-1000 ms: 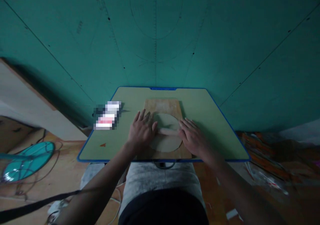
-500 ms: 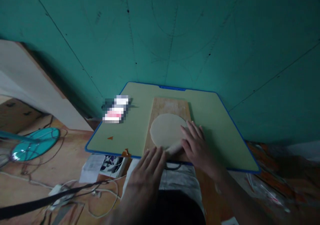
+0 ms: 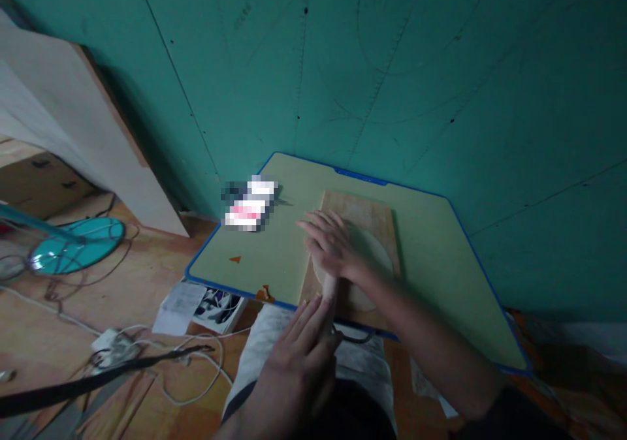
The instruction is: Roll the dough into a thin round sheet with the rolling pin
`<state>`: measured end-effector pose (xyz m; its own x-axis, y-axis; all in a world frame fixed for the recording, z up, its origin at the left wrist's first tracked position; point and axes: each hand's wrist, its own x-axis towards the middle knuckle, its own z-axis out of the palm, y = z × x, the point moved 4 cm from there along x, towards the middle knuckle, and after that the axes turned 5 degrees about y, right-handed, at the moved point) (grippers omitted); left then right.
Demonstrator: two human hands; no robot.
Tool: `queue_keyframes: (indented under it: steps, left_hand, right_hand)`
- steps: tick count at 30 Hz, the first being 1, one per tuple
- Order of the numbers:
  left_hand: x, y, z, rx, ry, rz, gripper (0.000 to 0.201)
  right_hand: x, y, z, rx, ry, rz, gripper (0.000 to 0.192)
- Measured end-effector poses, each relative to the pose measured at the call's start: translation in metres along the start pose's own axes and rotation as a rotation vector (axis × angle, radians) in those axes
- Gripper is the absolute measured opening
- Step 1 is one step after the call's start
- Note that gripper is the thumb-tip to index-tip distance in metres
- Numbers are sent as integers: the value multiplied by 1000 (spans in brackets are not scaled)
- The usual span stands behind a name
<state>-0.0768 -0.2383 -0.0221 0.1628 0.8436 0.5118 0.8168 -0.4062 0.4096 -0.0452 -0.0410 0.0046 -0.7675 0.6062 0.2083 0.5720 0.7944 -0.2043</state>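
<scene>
A round, thin sheet of dough (image 3: pixel 375 254) lies on a wooden board (image 3: pixel 360 204). Across its left part runs a pale rolling pin (image 3: pixel 330 288), pointing away from me. My left hand (image 3: pixel 306 339) is on the pin's near end, at the front edge of the board, with the fingers together along it. Over the far end lies my right hand (image 3: pixel 329 241), its fingers reaching past the pin to the left and hiding that end. The right forearm crosses above the dough's near right side and covers part of it.
The board rests on a small blue-edged table (image 3: pixel 441 264) against a green wall (image 3: pixel 343 68). A phone with a blurred screen (image 3: pixel 252 204) and orange scraps (image 3: pixel 265 292) are on its left side. Cables, a power strip (image 3: pixel 115 345) and a turquoise stand base (image 3: pixel 78 244) occupy the floor.
My right hand has swung from the dough's right side to its far left, turning the rolling pin from slanting right to pointing away. The view has shifted, so the table appears further right.
</scene>
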Motion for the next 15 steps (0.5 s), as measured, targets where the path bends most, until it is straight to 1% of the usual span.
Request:
queue_keyframes:
  steps: [5, 7, 9, 10, 12, 13, 15]
  left_hand:
    - [-20, -17, -5, 22, 67, -53, 56]
    - [-24, -22, -5, 29, 92, -74, 56]
    - [-24, -24, -6, 39, 102, -79, 53]
    - [-22, -22, -5, 45, 99, -73, 50]
    - [-15, -16, -3, 57, 80, -42, 46]
    - [-10, -12, -2, 64, 66, -23, 45]
    - [0, -7, 1, 79, 49, 14, 42]
  right_hand:
    - [31, -36, 7, 10, 104, -58, 37]
    - [39, -46, 9, 25, 129, -77, 32]
    - [43, -49, 8, 26, 144, -92, 28]
    - [41, -46, 7, 25, 151, -85, 27]
    - [30, -33, 4, 25, 171, -41, 29]
    - [19, -23, 2, 24, 181, -12, 31]
    - [-12, 0, -3, 15, 203, 39, 34]
